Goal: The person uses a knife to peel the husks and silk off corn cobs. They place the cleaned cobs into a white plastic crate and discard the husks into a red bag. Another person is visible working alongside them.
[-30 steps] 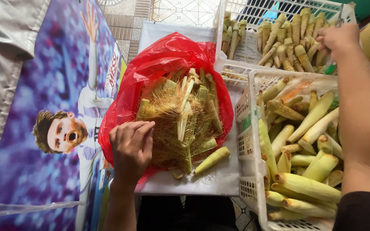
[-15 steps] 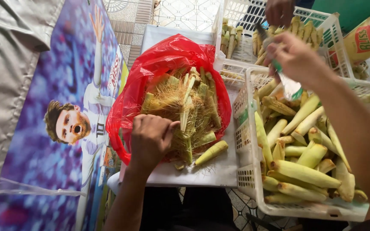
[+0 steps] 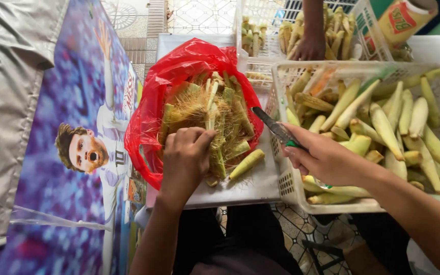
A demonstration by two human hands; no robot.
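While the left hand (image 3: pixel 184 158) clutches light, limp husks (image 3: pixel 204 119), the right hand (image 3: pixel 322 160) grips a knife (image 3: pixel 276 127) by its handle.

Right hand (image 3: pixel 327 160) back from the far basket (image 3: pixel 367 30), now with a knife (image 3: pixel 276 127), near the husks (image 3: pixel 204 117).

Knife (image 3: pixel 273 126): short, with a dark blade and a green handle, held in the right hand (image 3: pixel 322 160) and pointing up and to the left, over the near rim of the white basket. Corn husks (image 3: pixel 207 119): a loose heap of green-yellow leaves and tan silk (piled inside an open red bag), on which the left hand (image 3: pixel 184 158) rests, fingers curled into the pile.
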